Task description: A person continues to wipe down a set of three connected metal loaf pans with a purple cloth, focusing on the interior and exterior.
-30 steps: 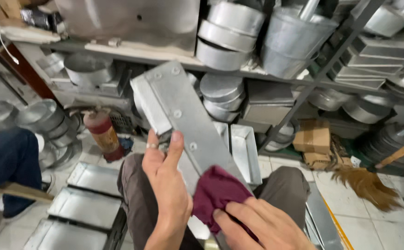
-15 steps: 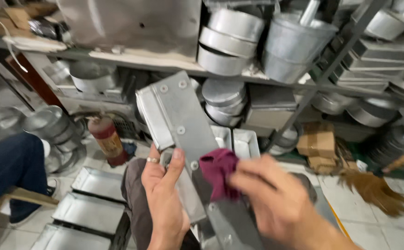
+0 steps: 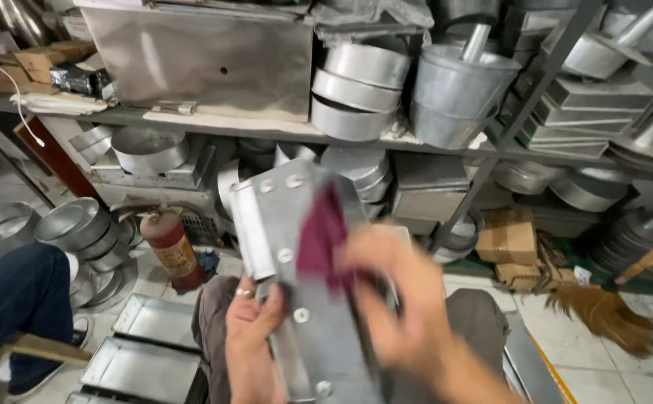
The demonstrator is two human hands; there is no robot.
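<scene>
Shelves (image 3: pixel 214 123) at 12 o'clock hold a big steel box (image 3: pixel 199 63), stacked round pans (image 3: pixel 360 78) and a metal bucket (image 3: pixel 453 93). Red fire extinguisher (image 3: pixel 171 251) on floor at 9. Flat trays (image 3: pixel 143 352) at 7. Cardboard box (image 3: pixel 507 238) and broom (image 3: pixel 614 303) at 3.

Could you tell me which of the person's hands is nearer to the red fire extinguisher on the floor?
Left. The left hand is just right of the fire extinguisher; the right hand is farther right, beyond the metal piece.

Even daylight, metal glare, motion-blurred hand (image 3: pixel 405 299)
</scene>
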